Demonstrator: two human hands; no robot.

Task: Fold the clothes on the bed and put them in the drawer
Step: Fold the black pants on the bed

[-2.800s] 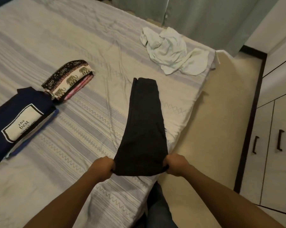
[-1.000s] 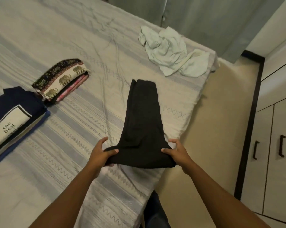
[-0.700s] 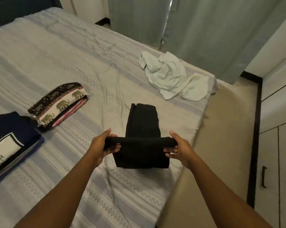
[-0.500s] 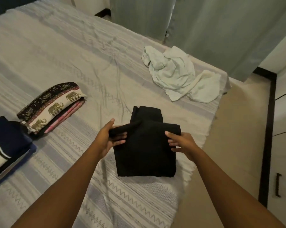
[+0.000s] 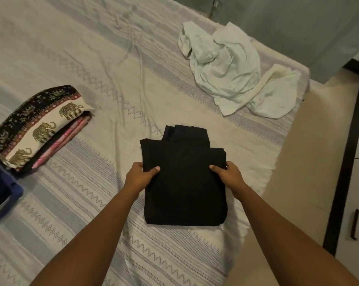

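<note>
While the person leans over the near corner of the bed, both bare hands grip the black folded garment (image 5: 184,182), a thick dark rectangle of soft cloth. It lies flat on the pale woven bedspread with grey zigzag stripes (image 5: 81,193), close to the bed's right edge. A narrower folded layer sticks out from under its far side.

The left hand (image 5: 140,177) takes the garment's left edge, thumb laid on top. The other fingers are tucked beneath the cloth and out of sight, so it is a pinch through the layers. The right hand (image 5: 229,175) mirrors it on the right edge, thumb flat on top and fingers curled round the side of the fold. Both forearms reach in from the bottom of the view.

Well to the left sits the folded elephant-print cloth (image 5: 40,129), cream with a dark patterned border, on top of something pink. Just beside it, at the frame's edge, is a navy blue folded garment (image 5: 1,193). At the far right corner of the bed lies a crumpled pale mint shirt (image 5: 226,69), unfolded, touching a cream-white cloth (image 5: 277,96).

Beyond the bed a grey-green curtain (image 5: 298,27) hangs. Across a strip of beige floor (image 5: 298,162) stands a white cabinet front with a dark bar handle (image 5: 355,227), closed, well apart from the black garment.
</note>
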